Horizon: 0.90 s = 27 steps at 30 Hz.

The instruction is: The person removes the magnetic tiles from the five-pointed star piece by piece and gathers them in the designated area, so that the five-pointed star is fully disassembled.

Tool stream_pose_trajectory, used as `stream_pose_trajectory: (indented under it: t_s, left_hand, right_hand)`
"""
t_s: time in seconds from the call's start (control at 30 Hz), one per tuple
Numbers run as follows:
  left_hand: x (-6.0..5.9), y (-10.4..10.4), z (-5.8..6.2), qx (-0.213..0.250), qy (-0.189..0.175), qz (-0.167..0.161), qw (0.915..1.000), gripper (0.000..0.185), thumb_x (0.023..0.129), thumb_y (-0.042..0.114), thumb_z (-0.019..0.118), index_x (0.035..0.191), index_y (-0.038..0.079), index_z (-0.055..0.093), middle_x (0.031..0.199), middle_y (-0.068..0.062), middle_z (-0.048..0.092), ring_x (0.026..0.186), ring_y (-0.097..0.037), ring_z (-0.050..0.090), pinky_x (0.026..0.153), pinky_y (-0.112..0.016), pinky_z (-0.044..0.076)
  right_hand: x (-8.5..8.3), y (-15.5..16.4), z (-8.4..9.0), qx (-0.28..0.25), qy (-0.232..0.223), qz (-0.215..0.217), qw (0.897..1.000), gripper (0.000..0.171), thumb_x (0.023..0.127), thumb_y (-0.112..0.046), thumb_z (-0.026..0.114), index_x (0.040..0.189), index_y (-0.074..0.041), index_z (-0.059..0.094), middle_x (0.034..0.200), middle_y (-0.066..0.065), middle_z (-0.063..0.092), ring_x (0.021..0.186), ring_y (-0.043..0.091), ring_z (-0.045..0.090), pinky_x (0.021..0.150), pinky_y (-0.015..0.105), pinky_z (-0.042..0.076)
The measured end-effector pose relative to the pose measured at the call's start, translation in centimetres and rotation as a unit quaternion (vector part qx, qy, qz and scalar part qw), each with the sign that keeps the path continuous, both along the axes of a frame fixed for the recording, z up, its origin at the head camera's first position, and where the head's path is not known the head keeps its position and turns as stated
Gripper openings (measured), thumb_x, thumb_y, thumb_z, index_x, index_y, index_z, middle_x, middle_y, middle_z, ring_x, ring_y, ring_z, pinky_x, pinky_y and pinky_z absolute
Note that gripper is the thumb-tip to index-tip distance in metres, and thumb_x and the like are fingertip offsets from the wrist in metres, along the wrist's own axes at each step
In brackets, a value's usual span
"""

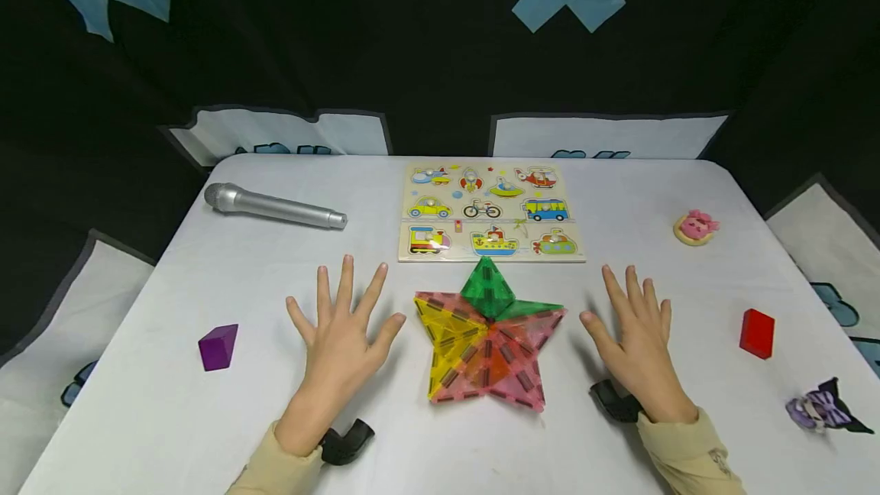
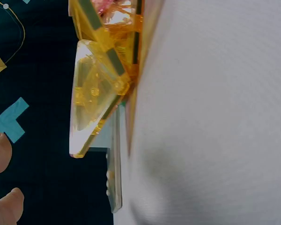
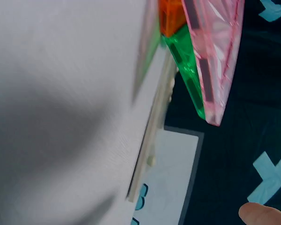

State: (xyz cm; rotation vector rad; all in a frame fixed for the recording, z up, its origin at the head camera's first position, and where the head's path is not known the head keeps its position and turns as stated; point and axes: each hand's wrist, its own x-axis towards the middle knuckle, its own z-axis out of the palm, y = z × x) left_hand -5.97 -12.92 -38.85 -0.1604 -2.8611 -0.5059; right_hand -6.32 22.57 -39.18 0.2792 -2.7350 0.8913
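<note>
Green, yellow and pinkish red, the see-through star [image 1: 488, 331] sat mid-way across the white table [image 1: 550, 449], right between your hands! Your left hand [image 1: 344, 346] was spread wide, gripping nothing; your right hand [image 1: 641, 361] lay unfurled too, likewise holding nothing. Just a slim gap parted each thumb from a star tip. Ahead, the green tip overlapped the near edge of the puzzle board [image 1: 492, 212] in the head view. Outward, more room: purple block [image 1: 218, 347] well left, red block [image 1: 757, 333] towards the right-hand edge.
</note>
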Motion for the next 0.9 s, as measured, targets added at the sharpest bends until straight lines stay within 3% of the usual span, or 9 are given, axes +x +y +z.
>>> stream_pose_trajectory:
  t_s: [0.17, 0.37, 0.43, 0.5, 0.6, 0.67, 0.77, 0.9]
  left_hand:
    - [-0.1, 0.4, -0.3, 0.019, -0.009, -0.015, 0.9997, 0.069, 0.085, 0.059, 0.044, 0.144, 0.029, 0.025, 0.149, -0.013, 0.009, 0.134, -0.036, -0.008, 0.093, -0.063, -0.013]
    - [0.1, 1.5, -0.7, 0.044, -0.023, -0.065, 0.9966, 0.08, 0.079, 0.058, 0.056, 0.144, 0.026, 0.024, 0.148, -0.018, 0.012, 0.132, -0.043, 0.005, 0.095, -0.064, -0.004]
    - [0.3, 2.0, -0.8, 0.053, -0.025, -0.09, 0.9942, 0.084, 0.076, 0.059, 0.058, 0.145, 0.027, 0.022, 0.148, -0.017, 0.011, 0.132, -0.042, 0.006, 0.096, -0.063, -0.002]
    - [0.5, 2.7, -0.9, 0.072, -0.034, -0.121, 0.9895, 0.087, 0.074, 0.06, 0.06, 0.145, 0.028, 0.02, 0.148, -0.016, 0.01, 0.132, -0.042, 0.006, 0.098, -0.062, 0.0]
    - [0.8, 3.5, -1.1, 0.104, -0.059, -0.165, 0.9791, 0.094, 0.069, 0.064, 0.062, 0.145, 0.028, 0.019, 0.149, -0.016, 0.005, 0.132, -0.041, 0.005, 0.099, -0.061, 0.002]
    - [1.0, 3.9, -1.3, 0.12, -0.08, -0.179, 0.9732, 0.097, 0.066, 0.065, 0.063, 0.145, 0.028, 0.019, 0.149, -0.015, 0.0, 0.133, -0.04, 0.005, 0.099, -0.06, 0.002]
    - [1.0, 4.2, -1.9, 0.139, -0.099, -0.182, 0.9684, 0.1, 0.064, 0.064, 0.066, 0.145, 0.028, 0.019, 0.15, -0.014, -0.007, 0.133, -0.038, 0.006, 0.1, -0.06, 0.003]
    - [1.1, 4.5, -2.6, 0.172, -0.103, -0.178, 0.9636, 0.1, 0.065, 0.059, 0.069, 0.145, 0.027, 0.019, 0.15, -0.011, -0.009, 0.13, -0.043, 0.011, 0.097, -0.064, 0.01]
  right_hand:
    - [-0.1, -0.1, 0.0, -0.007, 0.002, 0.007, 1.0, 0.066, 0.088, -0.033, 0.057, 0.144, -0.014, 0.026, 0.144, 0.028, 0.01, 0.131, 0.044, -0.002, 0.098, 0.058, -0.01]
    - [0.2, -0.5, 0.7, -0.041, 0.027, 0.022, 0.999, 0.066, 0.085, -0.027, 0.063, 0.142, -0.016, 0.031, 0.147, 0.023, 0.009, 0.133, 0.037, -0.003, 0.099, 0.059, -0.005]
    - [0.5, -1.0, 1.0, -0.049, 0.034, 0.025, 0.998, 0.066, 0.082, -0.023, 0.066, 0.14, -0.018, 0.035, 0.144, 0.022, 0.018, 0.131, 0.038, 0.009, 0.097, 0.06, 0.008]
    - [0.9, -1.7, 1.4, -0.052, 0.024, 0.031, 0.998, 0.063, 0.082, -0.021, 0.067, 0.138, -0.019, 0.039, 0.132, 0.019, 0.037, 0.117, 0.034, 0.033, 0.089, 0.054, 0.027]
    - [1.7, -2.7, 1.7, -0.063, -0.062, 0.066, 0.994, 0.055, 0.085, -0.027, 0.064, 0.135, -0.023, 0.042, 0.096, 0.004, 0.059, 0.079, 0.019, 0.053, 0.064, 0.035, 0.041]
    - [2.1, -3.3, 1.6, -0.073, -0.15, 0.111, 0.98, 0.053, 0.087, -0.033, 0.06, 0.135, -0.025, 0.04, 0.078, -0.004, 0.06, 0.059, 0.011, 0.054, 0.052, 0.029, 0.042]
    - [2.4, -3.8, 1.1, -0.106, -0.265, 0.176, 0.942, 0.054, 0.087, -0.037, 0.058, 0.135, -0.022, 0.037, 0.078, -0.001, 0.061, 0.051, 0.01, 0.054, 0.046, 0.027, 0.043]
    - [2.2, -3.8, 0.3, -0.181, -0.326, 0.231, 0.899, 0.055, 0.086, -0.027, 0.063, 0.131, -0.01, 0.036, 0.085, 0.008, 0.055, 0.055, 0.013, 0.054, 0.048, 0.026, 0.043]
